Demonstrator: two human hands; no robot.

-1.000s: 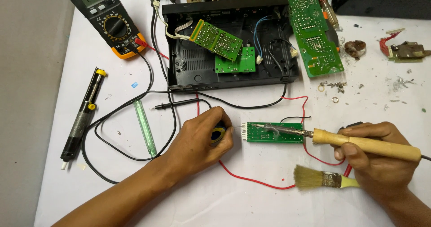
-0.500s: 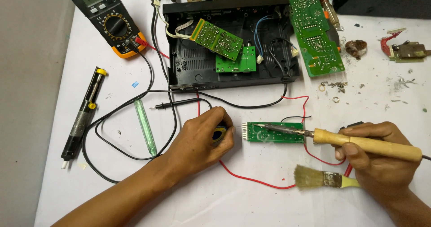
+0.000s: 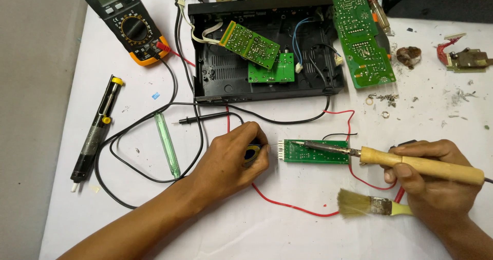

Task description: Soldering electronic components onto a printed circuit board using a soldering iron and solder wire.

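White table [image 3: 287,229]: right hand [image 3: 436,180] grips soldering iron [image 3: 390,157] over small board [image 3: 314,152]; left hand [image 3: 231,160] clasps tin [image 3: 251,152] beside it.

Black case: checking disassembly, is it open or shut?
Open: the black case has no lid, and its green boards and wires lie exposed.

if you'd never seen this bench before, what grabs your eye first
Most striking is the soldering iron with its wooden handle, held in the right hand at lower right, its tip on the small green circuit board in the middle. The left hand rests beside that board on a small dark and yellow object. Behind them lies an open black case with green boards inside, and a yellow multimeter sits at top left.
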